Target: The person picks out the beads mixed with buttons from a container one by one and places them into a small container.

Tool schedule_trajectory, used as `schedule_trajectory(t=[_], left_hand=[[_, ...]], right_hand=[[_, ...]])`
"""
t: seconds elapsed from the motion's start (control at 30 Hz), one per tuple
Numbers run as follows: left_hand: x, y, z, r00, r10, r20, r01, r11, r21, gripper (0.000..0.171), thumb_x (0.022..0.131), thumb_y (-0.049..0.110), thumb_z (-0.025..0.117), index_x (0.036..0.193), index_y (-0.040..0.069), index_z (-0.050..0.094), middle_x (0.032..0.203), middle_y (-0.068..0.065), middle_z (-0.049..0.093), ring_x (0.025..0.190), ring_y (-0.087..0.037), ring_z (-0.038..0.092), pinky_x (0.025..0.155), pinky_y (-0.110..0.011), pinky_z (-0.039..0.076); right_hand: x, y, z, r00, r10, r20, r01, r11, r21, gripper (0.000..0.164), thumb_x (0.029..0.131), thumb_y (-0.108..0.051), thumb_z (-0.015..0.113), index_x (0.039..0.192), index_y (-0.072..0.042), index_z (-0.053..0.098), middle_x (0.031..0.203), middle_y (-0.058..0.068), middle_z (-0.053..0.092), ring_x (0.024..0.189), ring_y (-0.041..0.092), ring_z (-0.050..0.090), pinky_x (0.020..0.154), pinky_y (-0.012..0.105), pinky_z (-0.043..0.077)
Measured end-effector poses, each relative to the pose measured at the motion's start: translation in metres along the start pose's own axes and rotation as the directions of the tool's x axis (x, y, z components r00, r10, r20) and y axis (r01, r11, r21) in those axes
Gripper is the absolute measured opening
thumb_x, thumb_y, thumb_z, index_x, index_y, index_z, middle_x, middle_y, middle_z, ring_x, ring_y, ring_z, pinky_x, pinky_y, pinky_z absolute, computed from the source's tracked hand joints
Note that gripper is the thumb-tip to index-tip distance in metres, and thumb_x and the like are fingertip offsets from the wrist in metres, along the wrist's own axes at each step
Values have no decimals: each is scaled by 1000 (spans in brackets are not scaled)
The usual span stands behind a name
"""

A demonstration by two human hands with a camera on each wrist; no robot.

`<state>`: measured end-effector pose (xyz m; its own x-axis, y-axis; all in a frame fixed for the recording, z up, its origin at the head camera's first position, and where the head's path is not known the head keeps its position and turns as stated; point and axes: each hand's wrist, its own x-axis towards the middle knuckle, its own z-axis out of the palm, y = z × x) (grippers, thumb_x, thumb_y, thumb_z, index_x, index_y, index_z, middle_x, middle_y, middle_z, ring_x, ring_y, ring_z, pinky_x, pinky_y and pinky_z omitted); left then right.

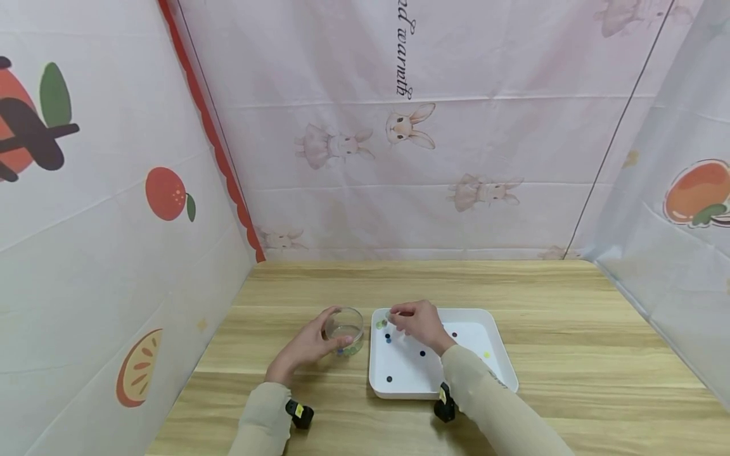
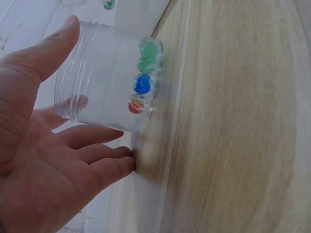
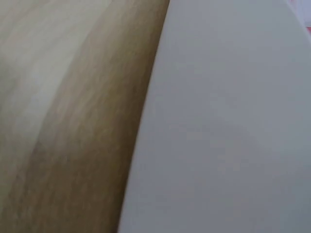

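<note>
My left hand (image 1: 310,344) grips a clear round jar (image 1: 345,324), thumb on the near side and fingers around the far side. Inside, along the jar's bottom, lie several glass marbles, among them a blue marble (image 2: 142,84), an orange-red marble (image 2: 137,104) and a green marble (image 2: 146,63). Over the back left corner of a white tray (image 1: 399,394), my right hand (image 1: 421,323) pinches a small pale, clear marble (image 1: 390,315) between thumb and fingertips. Beneath those fingertips, greenish marbles (image 1: 379,324) rest in the tray corner. The right wrist view misses the hand.
Small dark pieces (image 1: 422,353), a blue one (image 1: 389,341) and a yellow one (image 1: 487,354) lie spread over the tray floor. The tray stands on a wooden table (image 1: 570,354), just right of the jar. Printed cloth walls (image 1: 456,221) enclose the table's back and sides.
</note>
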<state>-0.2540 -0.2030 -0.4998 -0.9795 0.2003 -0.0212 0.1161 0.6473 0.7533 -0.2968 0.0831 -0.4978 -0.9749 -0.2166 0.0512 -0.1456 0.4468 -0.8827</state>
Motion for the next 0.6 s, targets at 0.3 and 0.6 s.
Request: schedule_trajectory(t=[0.3, 0.6], left_hand=[[-1, 1, 0, 1000, -5, 2, 5, 1000, -4, 90, 89, 59, 79, 163, 23, 40, 161, -25, 46, 146, -46, 49, 113, -66, 44], [-1, 1, 1, 1000, -8, 1, 8, 1000, -7, 89, 90, 59, 78, 163, 24, 39, 161, -24, 47, 144, -43, 51, 112, -65, 46]], right_hand=[[-1, -9, 0, 1000, -23, 11, 23, 1000, -10, 18, 99, -23, 75, 113, -15, 81, 102, 10, 81, 85, 14, 71, 73, 29, 61], [-1, -21, 2, 999, -49, 22, 48, 998, 34, 17, 98, -23, 76, 112, -15, 82, 102, 16, 80, 87, 25, 73, 71, 28, 61]])
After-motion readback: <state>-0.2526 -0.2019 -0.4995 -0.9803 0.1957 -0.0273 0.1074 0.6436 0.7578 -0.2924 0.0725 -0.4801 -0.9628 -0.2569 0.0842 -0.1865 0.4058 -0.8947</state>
